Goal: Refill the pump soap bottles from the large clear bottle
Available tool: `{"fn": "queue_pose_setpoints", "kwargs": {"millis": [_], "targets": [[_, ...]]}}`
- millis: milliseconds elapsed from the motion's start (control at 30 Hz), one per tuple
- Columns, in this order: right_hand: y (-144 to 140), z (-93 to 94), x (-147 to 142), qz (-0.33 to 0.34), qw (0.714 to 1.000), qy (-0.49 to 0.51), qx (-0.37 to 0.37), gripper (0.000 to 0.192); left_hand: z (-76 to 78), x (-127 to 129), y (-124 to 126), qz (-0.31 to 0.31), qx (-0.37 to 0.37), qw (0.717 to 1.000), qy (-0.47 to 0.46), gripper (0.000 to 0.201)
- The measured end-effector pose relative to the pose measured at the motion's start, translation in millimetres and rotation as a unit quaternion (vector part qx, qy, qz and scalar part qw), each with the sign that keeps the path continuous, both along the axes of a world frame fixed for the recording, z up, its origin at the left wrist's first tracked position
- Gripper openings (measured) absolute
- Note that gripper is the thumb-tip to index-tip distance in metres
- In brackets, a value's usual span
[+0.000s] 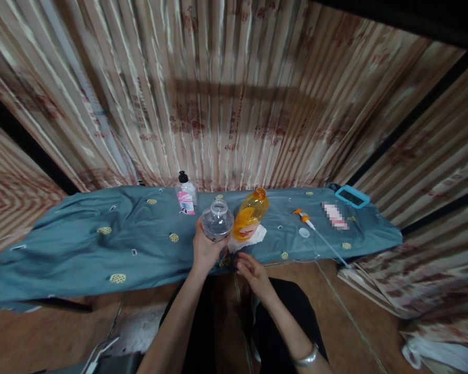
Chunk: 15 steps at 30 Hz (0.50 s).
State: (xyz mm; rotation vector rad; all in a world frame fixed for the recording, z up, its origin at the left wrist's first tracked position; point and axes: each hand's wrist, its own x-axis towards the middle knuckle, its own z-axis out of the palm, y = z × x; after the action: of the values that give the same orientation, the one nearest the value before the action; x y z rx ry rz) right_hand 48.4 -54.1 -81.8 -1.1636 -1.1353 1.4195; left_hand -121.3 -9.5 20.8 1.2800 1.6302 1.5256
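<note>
My left hand [206, 252] is wrapped around a clear, uncapped plastic bottle [217, 224], held upright over the near side of the cloth-covered table. Close to the table's front edge, my right hand [255, 278] has its fingers apart and holds nothing. Just right of the clear bottle stands an orange bottle [252, 213] with an open neck and orange liquid inside. A crumpled white tissue [259, 235] lies at its base. Further right rests an orange-headed pump [303, 217], its long tube reaching past the table edge. A white round cap [304, 232] lies beside the pump.
A small clear bottle with a black cap [186, 198] and pink label stands at the back left. Toward the right end lie a blurred pink-and-white item [334, 215] and a blue-framed object [352, 196]. Pleated curtains [230, 104] hang behind the table [140, 249].
</note>
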Motion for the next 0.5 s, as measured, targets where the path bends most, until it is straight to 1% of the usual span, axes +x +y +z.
{"fn": "queue_pose_setpoints", "kwargs": {"millis": [100, 200, 267, 367, 433, 500], "targets": [[-3, 1.2, 3, -0.005, 0.996, 0.070, -0.059, 0.029, 10.1, 8, -12, -0.033, 0.014, 0.999, -0.029, 0.077], [-7, 9.4, 7, -0.015, 0.981, 0.149, -0.125, 0.031, 25.1, 21, -25, -0.074, 0.031, 0.995, -0.064, 0.078], [-9, 20.4, 11, -0.004, 0.963, 0.212, -0.169, 0.042, 36.2, 31, -32, -0.108, 0.045, 0.989, -0.089, 0.074], [-12, 38.1, 21, 0.041, 0.931, 0.298, -0.210, 0.066, 51.2, 47, -39, -0.168, 0.050, 0.975, -0.137, 0.071], [-13, 44.7, 30, 0.063, 0.914, 0.336, -0.220, 0.073, 59.0, 57, -42, -0.203, 0.048, 0.964, -0.166, 0.070], [-15, 45.7, 39, 0.069, 0.903, 0.363, -0.219, 0.072, 64.4, 67, -45, -0.229, 0.043, 0.955, -0.185, 0.071]]}}
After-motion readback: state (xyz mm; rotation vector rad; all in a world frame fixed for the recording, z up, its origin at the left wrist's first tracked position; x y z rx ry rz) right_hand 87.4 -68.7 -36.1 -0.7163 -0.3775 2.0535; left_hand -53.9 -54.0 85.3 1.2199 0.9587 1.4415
